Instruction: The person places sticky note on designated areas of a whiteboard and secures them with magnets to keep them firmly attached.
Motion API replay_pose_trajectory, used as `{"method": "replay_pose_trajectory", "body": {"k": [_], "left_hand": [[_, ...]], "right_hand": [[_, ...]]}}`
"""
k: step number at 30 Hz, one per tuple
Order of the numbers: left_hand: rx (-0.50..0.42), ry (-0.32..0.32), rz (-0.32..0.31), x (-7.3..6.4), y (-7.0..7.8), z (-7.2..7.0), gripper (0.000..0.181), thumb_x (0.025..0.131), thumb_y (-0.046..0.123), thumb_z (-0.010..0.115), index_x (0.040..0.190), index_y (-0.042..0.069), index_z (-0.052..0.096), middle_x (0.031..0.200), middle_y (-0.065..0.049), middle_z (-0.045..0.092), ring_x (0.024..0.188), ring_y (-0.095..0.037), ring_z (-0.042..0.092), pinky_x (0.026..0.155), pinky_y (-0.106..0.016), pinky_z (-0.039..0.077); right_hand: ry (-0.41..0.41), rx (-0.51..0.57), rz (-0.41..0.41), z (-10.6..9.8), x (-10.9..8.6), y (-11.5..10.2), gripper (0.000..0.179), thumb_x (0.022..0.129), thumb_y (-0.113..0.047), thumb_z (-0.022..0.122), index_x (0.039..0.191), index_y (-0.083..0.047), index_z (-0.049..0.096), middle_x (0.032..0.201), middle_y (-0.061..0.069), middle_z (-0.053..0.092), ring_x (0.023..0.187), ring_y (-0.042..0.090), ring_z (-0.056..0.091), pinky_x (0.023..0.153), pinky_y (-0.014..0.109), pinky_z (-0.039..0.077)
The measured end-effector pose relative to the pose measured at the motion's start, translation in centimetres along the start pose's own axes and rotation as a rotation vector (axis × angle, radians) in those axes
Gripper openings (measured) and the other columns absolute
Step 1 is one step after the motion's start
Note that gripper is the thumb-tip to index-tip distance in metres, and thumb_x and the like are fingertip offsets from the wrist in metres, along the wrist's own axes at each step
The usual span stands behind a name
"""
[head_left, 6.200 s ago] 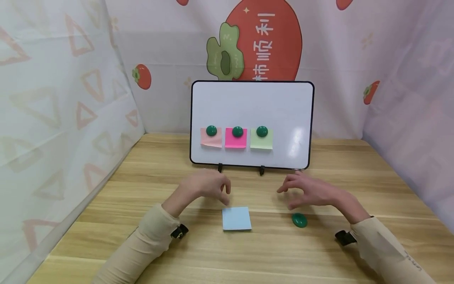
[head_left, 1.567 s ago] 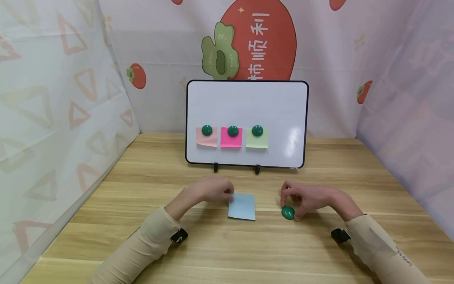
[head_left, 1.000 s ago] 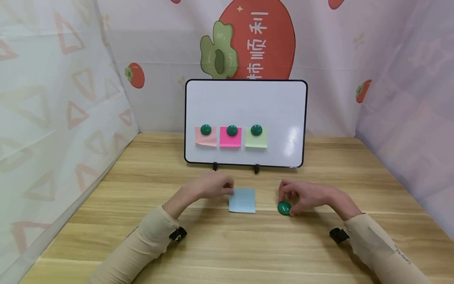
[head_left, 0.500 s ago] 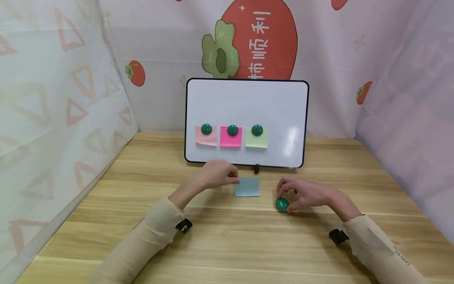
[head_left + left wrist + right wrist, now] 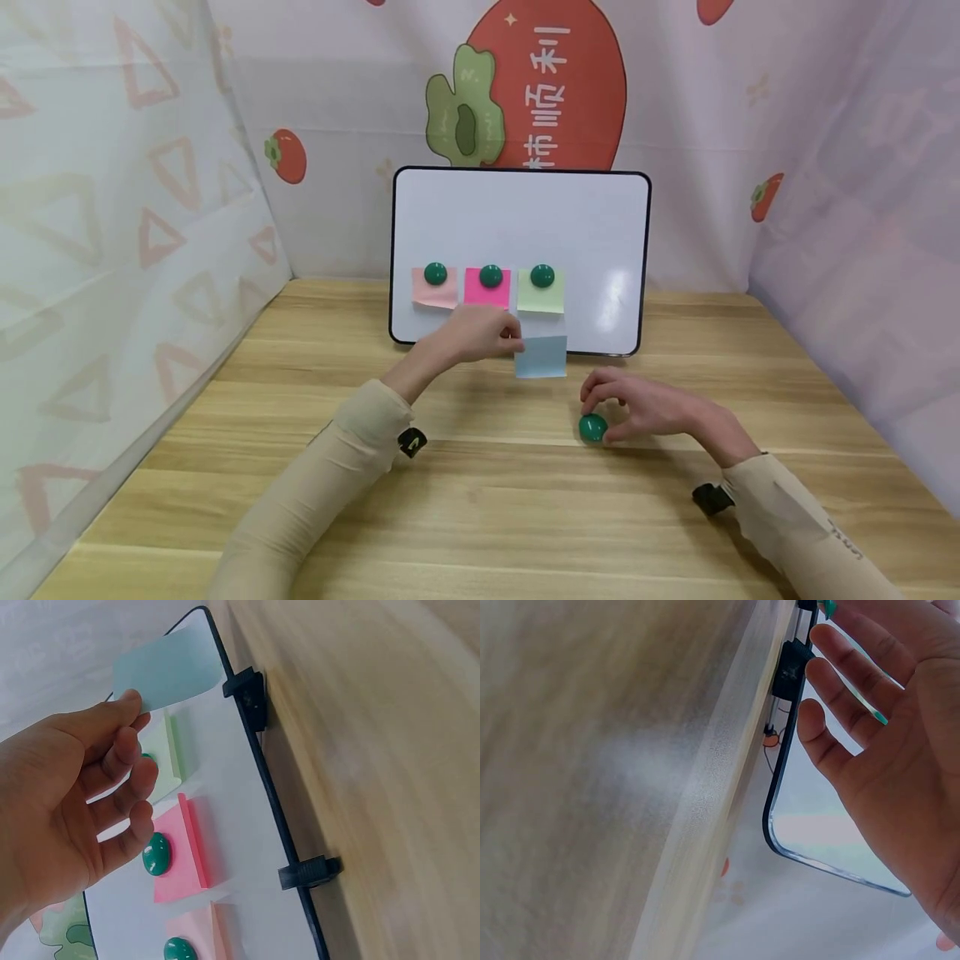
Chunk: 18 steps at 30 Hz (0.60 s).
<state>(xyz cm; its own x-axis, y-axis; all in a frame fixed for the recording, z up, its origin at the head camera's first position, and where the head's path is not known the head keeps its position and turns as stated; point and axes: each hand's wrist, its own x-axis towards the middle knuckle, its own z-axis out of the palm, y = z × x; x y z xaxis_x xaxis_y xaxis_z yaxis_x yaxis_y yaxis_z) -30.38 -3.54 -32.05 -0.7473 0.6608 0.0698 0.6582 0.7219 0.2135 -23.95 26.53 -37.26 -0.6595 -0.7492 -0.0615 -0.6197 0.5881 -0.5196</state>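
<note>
My left hand (image 5: 480,335) pinches a light blue sticky note (image 5: 542,358) by its left edge, between thumb and index finger. In the head view the note overlaps the lower edge of a whiteboard (image 5: 517,217). The left wrist view shows the note (image 5: 169,669) raised in front of the board, with the other fingers loosely bent. A domed green magnet (image 5: 592,427) is pinched between thumb and index finger of my right hand (image 5: 647,407), low in front of the board. Only a sliver of green shows at the top of the right wrist view.
On the board hang a peach note (image 5: 435,293), a hot pink note (image 5: 480,292) and a pale green note (image 5: 542,302), each under a green magnet. Black stand clips (image 5: 309,873) hold its lower edge. Fabric walls enclose the wooden table (image 5: 495,517).
The left hand has taken the blue note off the table and carried it forward and up to the board's lower edge. The right hand has gripped the magnet and moved slightly forward and left.
</note>
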Motion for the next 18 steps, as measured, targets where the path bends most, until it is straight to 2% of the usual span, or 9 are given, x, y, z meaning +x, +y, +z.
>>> {"method": "replay_pose_trajectory", "body": {"k": [7,18], "left_hand": [[0.054,0.028,-0.006,2.5,0.5,-1.1,0.020,0.097,0.041,0.062,0.095,0.025,0.074,0.081,0.011,0.067,0.068,-0.008,0.057,0.057,-0.025,0.041],[0.148,0.025,0.014,5.5,1.1,-1.3,0.023,0.099,0.041,0.060,0.102,0.022,0.073,0.082,0.009,0.067,0.069,-0.009,0.059,0.059,-0.025,0.044]], "right_hand": [[-0.007,-0.012,0.007,0.0,-0.2,-0.1,0.028,0.083,-0.033,0.081,0.108,-0.028,0.070,0.123,-0.004,0.054,0.111,0.018,0.050,0.084,0.038,0.050],[-0.002,-0.029,-0.012,0.2,0.2,0.4,0.029,0.082,-0.030,0.082,0.109,-0.028,0.070,0.123,-0.005,0.054,0.109,0.016,0.051,0.082,0.035,0.050]]}}
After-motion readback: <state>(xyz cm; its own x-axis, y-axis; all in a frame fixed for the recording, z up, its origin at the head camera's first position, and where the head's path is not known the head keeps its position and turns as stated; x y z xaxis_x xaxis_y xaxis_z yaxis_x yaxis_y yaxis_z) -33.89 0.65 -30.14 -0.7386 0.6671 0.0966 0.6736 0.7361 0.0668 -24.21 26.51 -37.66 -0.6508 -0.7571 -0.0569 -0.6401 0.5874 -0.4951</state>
